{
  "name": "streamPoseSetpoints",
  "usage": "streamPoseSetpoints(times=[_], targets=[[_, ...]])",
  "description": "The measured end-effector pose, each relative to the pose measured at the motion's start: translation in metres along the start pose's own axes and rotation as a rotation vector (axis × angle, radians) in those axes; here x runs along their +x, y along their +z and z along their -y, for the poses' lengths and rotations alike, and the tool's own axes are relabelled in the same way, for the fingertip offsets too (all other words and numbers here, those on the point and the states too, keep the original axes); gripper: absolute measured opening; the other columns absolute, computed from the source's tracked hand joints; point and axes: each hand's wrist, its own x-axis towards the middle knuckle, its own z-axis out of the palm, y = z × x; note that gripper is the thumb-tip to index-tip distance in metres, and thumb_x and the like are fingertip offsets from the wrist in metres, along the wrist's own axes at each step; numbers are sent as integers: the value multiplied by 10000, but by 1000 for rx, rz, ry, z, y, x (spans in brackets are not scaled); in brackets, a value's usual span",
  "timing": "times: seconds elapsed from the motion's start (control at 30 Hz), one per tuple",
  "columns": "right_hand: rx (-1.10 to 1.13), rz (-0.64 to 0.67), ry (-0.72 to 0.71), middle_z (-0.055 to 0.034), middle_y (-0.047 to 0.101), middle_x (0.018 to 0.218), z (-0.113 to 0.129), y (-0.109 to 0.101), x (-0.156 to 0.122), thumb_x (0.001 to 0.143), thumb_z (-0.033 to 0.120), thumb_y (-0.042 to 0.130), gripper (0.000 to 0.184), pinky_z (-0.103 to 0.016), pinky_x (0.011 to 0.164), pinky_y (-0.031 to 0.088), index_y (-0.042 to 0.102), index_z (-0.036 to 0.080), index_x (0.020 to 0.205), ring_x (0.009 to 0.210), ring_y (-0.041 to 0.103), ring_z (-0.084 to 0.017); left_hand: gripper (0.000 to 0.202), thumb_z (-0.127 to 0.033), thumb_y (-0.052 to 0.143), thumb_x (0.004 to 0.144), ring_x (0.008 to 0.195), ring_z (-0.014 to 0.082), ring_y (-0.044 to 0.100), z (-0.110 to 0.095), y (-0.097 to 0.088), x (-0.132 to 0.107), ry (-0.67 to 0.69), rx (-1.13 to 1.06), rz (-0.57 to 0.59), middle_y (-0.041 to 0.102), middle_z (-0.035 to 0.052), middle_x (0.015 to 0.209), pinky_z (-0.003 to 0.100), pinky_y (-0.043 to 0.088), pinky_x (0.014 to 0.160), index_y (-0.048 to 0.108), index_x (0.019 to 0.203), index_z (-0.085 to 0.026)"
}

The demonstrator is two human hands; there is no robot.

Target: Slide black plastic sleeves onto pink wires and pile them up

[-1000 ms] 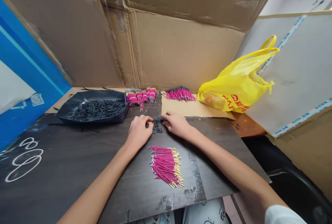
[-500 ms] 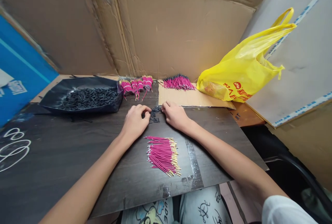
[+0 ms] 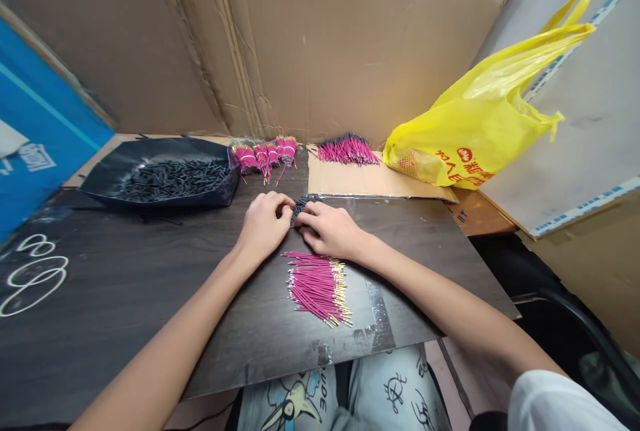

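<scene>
Both hands gather the small black tubes (image 3: pixel 301 203) mid-board, toward its far edge: left hand (image 3: pixel 263 224) and right hand (image 3: pixel 330 231) cupped around them, apparently pinching some. Next, sliding one onto a pink wire (image 3: pixel 316 284) needs fine alignment.

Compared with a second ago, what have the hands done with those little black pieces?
Both hands closed in: the right hand slid left to meet the left hand, scooping the scattered small black tubes into a tight heap between the fingertips. The loose pink wires, the black tray, the bundled wires and the yellow bag lie as before.
</scene>
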Motion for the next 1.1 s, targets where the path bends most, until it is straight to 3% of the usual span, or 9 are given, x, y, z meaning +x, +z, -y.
streamPoseSetpoints(times=[0.47, 0.73, 0.9, 1.0, 1.1], targets=[[-168, 28, 82, -89, 646, 1122, -3, -3, 0, 1076, 295, 494, 188, -323, 661, 441, 635, 170, 1079, 1050, 614, -221, 211, -197, 511, 899, 952, 286, 638, 1, -1, 0, 15, -1, 9, 751, 81, 969, 421, 481, 903, 720, 892, -173], [-260, 127, -11, -169, 629, 1208, 0, -1, 13, 973, 87, 511, 255, -386, 720, 567, 609, 60, 1207, 1082, 621, -276, 171, -167, 544, 944, 868, 233, 641, -22, -7, -6, 282, -62, -178, 724, 52, 893, 383, 477, 849, 707, 894, -164], [-268, 178, -66, -190, 603, 1240, -7, -6, 15, 963, 104, 530, 242, -394, 745, 575, 602, 65, 1190, 1079, 616, -281, 151, -152, 569, 971, 800, 200, 607, -38, -11, -11, 430, -112, -183, 688, 41, 839, 361, 463, 809, 688, 878, -158], [-284, 136, -26, -175, 600, 1237, -19, -16, -3, 980, 95, 491, 229, -368, 658, 525, 574, 72, 1192, 1058, 618, -272, 168, -158, 552, 972, 805, 195, 594, -42, -17, -11, 464, -174, -35, 668, 37, 828, 353, 465, 810, 681, 864, -165], [-261, 90, 72, -150, 613, 1217, -34, -28, -29, 1013, 131, 496, 188, -347, 639, 453, 555, 85, 1186, 1044, 625, -253, 165, -265, 599, 968, 845, 193, 602, -44, -23, -9, 433, -179, 358, 667, 20, 859, 333, 462, 792, 703, 859, -198]])
